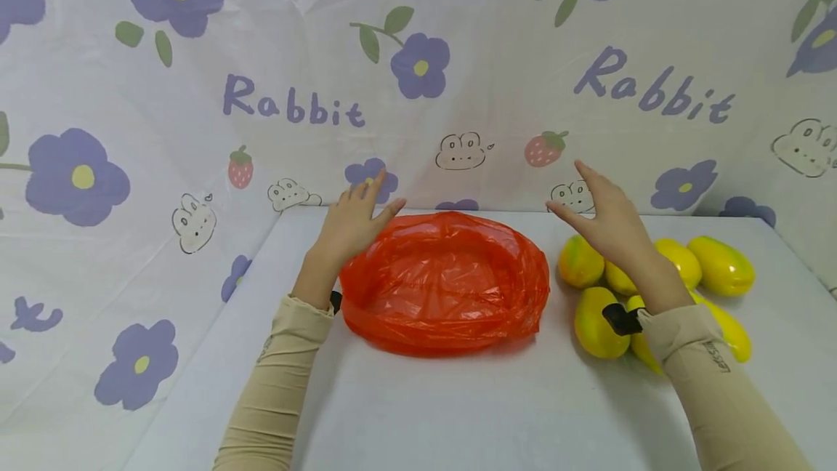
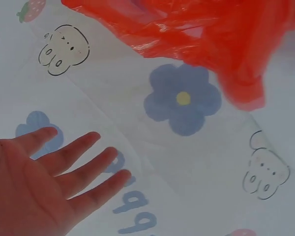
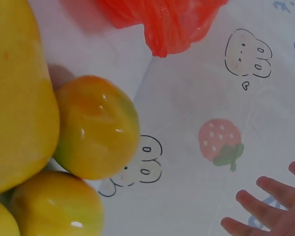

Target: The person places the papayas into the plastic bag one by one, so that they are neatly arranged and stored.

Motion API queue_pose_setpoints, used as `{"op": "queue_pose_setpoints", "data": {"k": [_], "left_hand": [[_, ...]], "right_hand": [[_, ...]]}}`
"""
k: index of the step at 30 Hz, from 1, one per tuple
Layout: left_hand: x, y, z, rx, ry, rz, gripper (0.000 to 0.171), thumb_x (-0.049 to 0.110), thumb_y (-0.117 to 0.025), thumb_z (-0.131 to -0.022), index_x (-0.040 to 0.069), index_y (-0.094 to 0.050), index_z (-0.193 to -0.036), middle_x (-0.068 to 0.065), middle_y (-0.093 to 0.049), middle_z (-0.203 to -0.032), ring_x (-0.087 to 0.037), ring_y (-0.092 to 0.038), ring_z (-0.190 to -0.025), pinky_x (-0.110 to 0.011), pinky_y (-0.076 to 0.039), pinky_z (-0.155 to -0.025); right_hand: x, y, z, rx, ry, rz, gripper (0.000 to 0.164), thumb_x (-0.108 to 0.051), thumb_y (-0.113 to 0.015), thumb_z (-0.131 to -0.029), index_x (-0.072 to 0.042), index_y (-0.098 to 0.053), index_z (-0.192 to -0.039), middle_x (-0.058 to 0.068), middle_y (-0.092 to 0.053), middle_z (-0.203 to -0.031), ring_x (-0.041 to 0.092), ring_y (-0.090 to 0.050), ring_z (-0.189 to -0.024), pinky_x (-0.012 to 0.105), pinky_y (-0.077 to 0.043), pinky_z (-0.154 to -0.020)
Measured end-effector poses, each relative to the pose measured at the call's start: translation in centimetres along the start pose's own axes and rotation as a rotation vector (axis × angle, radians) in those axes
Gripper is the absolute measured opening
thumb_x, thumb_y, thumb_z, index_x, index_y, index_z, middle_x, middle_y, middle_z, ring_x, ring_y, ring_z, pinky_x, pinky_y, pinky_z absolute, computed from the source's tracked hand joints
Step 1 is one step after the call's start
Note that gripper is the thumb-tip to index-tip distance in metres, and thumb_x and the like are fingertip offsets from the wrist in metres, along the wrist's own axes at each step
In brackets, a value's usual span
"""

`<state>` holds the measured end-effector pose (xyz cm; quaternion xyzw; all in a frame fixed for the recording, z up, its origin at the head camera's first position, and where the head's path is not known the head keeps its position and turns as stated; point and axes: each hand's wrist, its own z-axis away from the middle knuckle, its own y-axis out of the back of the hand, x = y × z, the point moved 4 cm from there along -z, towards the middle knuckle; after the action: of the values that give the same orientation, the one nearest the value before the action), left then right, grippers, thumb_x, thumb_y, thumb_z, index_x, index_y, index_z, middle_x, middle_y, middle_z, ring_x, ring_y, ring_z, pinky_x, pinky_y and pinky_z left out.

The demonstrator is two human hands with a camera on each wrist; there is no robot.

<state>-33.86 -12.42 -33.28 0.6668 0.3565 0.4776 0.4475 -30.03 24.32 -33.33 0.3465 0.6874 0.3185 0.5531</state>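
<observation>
An opened red plastic bag (image 1: 445, 333) lies on the white table, its wide mouth facing up. Above its left end hovers my left hand (image 1: 351, 224), fingers spread and holding nothing. My right hand (image 1: 608, 220) is raised over the table to the right of the bag, fingers apart and nothing in them. Under the right wrist lie several yellow mango-like fruits (image 1: 601, 322), partly hidden by the forearm. In the left wrist view the spread left hand (image 2: 54, 182) is apart from the bag (image 2: 187, 29). The right wrist view shows fruits (image 3: 98, 128) close up.
Behind the table hangs a white cloth (image 1: 497, 64) printed with purple flowers, rabbits and strawberries. The white tabletop (image 1: 458, 413) extends in front of the bag. A black strap (image 1: 621, 318) sits at the right wrist.
</observation>
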Motion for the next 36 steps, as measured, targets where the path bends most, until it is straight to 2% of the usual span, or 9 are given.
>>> {"op": "queue_pose_setpoints", "data": {"k": [5, 9, 14, 17, 23, 26, 29, 31, 36], "left_hand": [[-2.1, -0.7, 0.4, -0.038, 0.067, 0.108, 0.076, 0.068, -0.026, -0.097, 0.024, -0.015, -0.158, -0.017, -0.030, -0.159, -0.042, -0.031, -0.144, -0.059, -0.027, -0.117], [-4.2, -1.7, 0.9, -0.077, 0.127, 0.164, 0.077, 0.066, -0.029, -0.097, 0.019, -0.019, -0.157, -0.017, -0.033, -0.158, -0.038, -0.031, -0.145, -0.058, -0.028, -0.117], [-6.4, -3.1, 1.6, -0.141, 0.184, 0.218, 0.076, 0.062, -0.034, -0.098, 0.011, -0.026, -0.154, -0.019, -0.035, -0.156, -0.039, -0.032, -0.144, -0.058, -0.028, -0.117], [-7.4, -3.7, 2.1, -0.154, 0.216, 0.256, 0.073, 0.056, -0.038, -0.099, 0.007, -0.029, -0.153, -0.022, -0.039, -0.152, -0.040, -0.039, -0.140, -0.058, -0.035, -0.113], [-8.3, -4.3, 2.4, -0.165, 0.247, 0.263, 0.064, 0.045, -0.046, -0.100, 0.001, -0.039, -0.147, -0.026, -0.051, -0.141, -0.039, -0.054, -0.126, -0.051, -0.049, -0.102], [-8.5, -4.6, 2.5, -0.177, 0.252, 0.280, 0.060, 0.039, -0.049, -0.100, -0.001, -0.041, -0.144, -0.027, -0.056, -0.135, -0.037, -0.063, -0.111, -0.043, -0.058, -0.088], [-8.6, -4.9, 2.7, -0.193, 0.268, 0.315, 0.059, 0.035, -0.053, -0.099, -0.002, -0.041, -0.144, -0.028, -0.057, -0.131, -0.034, -0.066, -0.098, -0.035, -0.060, -0.070], [-8.6, -5.0, 2.7, -0.200, 0.275, 0.337, 0.060, 0.033, -0.055, -0.098, -0.003, -0.040, -0.144, -0.029, -0.057, -0.131, -0.034, -0.066, -0.098, -0.032, -0.060, -0.065], [-8.6, -5.3, 2.8, -0.214, 0.284, 0.372, 0.061, 0.031, -0.058, -0.097, -0.004, -0.040, -0.143, -0.029, -0.057, -0.129, -0.035, -0.065, -0.103, -0.034, -0.061, -0.065]], "right_hand": [[1.0, 0.1, 0.4, -0.007, -0.047, -0.174, 0.089, -0.063, -0.051, -0.091, -0.029, -0.003, -0.158, 0.014, -0.012, -0.165, 0.044, -0.018, -0.148, 0.072, -0.020, -0.111], [1.9, 0.2, 0.6, -0.013, -0.087, -0.255, 0.087, -0.062, -0.051, -0.092, -0.033, -0.002, -0.157, 0.014, -0.015, -0.164, 0.044, -0.020, -0.147, 0.075, -0.021, -0.109], [3.2, 0.4, 0.9, 0.000, -0.103, -0.312, 0.085, -0.058, -0.051, -0.094, -0.028, -0.004, -0.158, 0.016, -0.017, -0.163, 0.045, -0.021, -0.146, 0.069, -0.019, -0.114], [3.9, 0.5, 1.2, 0.014, -0.101, -0.330, 0.085, -0.056, -0.051, -0.095, -0.024, -0.005, -0.158, 0.019, -0.018, -0.162, 0.046, -0.022, -0.145, 0.066, -0.018, -0.117], [5.7, 1.0, 2.0, 0.042, -0.112, -0.351, 0.083, -0.053, -0.048, -0.097, -0.017, -0.004, -0.158, 0.024, -0.018, -0.160, 0.049, -0.021, -0.144, 0.066, -0.017, -0.116], [6.7, 1.3, 2.3, 0.060, -0.127, -0.368, 0.082, -0.051, -0.047, -0.098, -0.014, -0.005, -0.158, 0.026, -0.019, -0.160, 0.050, -0.020, -0.144, 0.067, -0.015, -0.116], [7.7, 1.5, 2.6, 0.078, -0.140, -0.381, 0.081, -0.049, -0.047, -0.099, -0.011, -0.006, -0.158, 0.027, -0.019, -0.159, 0.049, -0.018, -0.144, 0.066, -0.013, -0.117], [8.3, 1.7, 2.9, 0.089, -0.147, -0.382, 0.080, -0.047, -0.046, -0.099, -0.010, -0.006, -0.158, 0.028, -0.018, -0.159, 0.049, -0.016, -0.145, 0.066, -0.011, -0.117], [10.4, 2.5, 3.8, 0.093, -0.211, -0.398, 0.080, -0.050, -0.044, -0.099, -0.012, -0.006, -0.158, 0.027, -0.012, -0.160, 0.049, -0.009, -0.147, 0.067, -0.008, -0.117]]}}
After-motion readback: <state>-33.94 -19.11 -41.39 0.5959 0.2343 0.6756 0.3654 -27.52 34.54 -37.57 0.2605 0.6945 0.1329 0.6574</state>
